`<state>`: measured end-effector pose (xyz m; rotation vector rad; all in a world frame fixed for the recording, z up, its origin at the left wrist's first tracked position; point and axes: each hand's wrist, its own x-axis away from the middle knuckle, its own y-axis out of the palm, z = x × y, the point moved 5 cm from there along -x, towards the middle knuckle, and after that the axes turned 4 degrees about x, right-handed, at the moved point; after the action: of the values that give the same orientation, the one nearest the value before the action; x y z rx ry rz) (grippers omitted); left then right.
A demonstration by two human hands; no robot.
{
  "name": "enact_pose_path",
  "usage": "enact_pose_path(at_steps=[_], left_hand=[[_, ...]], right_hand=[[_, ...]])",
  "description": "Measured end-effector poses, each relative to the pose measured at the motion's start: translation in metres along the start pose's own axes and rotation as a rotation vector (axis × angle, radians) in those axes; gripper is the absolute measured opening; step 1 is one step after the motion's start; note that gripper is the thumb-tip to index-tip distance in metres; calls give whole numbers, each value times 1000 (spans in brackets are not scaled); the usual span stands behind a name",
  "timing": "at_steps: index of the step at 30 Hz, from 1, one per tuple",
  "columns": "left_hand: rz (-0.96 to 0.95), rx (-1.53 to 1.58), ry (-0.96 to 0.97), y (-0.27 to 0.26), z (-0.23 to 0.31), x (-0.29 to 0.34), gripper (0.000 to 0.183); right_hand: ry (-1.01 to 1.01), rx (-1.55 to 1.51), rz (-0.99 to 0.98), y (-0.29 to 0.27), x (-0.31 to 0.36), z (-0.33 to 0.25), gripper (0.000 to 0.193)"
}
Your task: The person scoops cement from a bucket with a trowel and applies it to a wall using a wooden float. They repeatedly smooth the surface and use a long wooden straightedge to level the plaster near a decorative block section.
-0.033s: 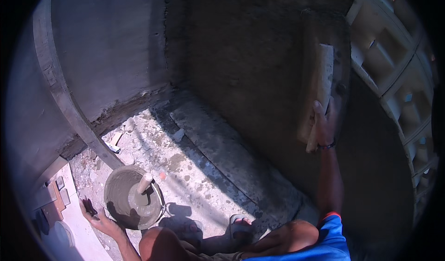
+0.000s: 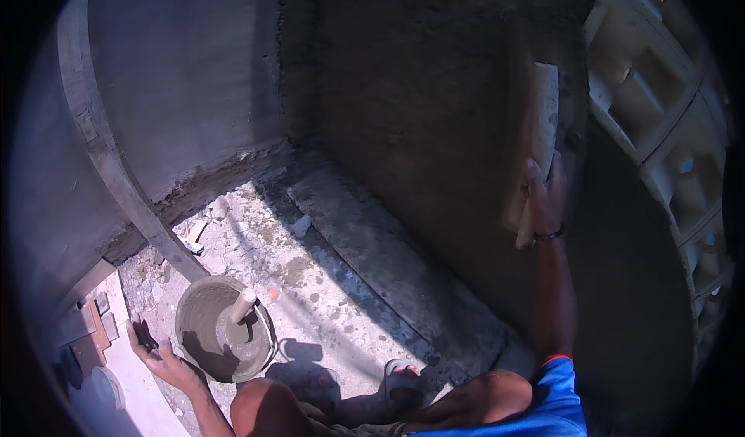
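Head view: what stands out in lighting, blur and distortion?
Head view: sunlight bleaches part of the floor; shadow dims the wall behind the float; the float in the right hand has smeared edges; the plank bows, likely from the fisheye; corners go black.

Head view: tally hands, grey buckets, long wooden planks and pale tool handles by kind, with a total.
Bare hands, left and right: 2
Round grey bucket: 1
Long greyish wooden plank: 1
Pale elongated tool handles, one gripped, one in the bucket: 2
Total: 6
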<state>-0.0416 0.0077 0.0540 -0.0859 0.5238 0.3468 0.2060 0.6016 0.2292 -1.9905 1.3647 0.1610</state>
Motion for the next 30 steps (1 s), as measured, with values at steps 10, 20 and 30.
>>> enact_pose_path(at_steps=[10,20,30], left_hand=[[-641,72,437,208,191,-26,62],[-951,-436,800,210,187,-54,51],[-1289,-156,701,325,108,88,45]], right_hand=[[-177,569,-98,37,-1,13,35],[3,236,-1,-64,89,94,32],[75,203,-152,45,-1,12,35]])
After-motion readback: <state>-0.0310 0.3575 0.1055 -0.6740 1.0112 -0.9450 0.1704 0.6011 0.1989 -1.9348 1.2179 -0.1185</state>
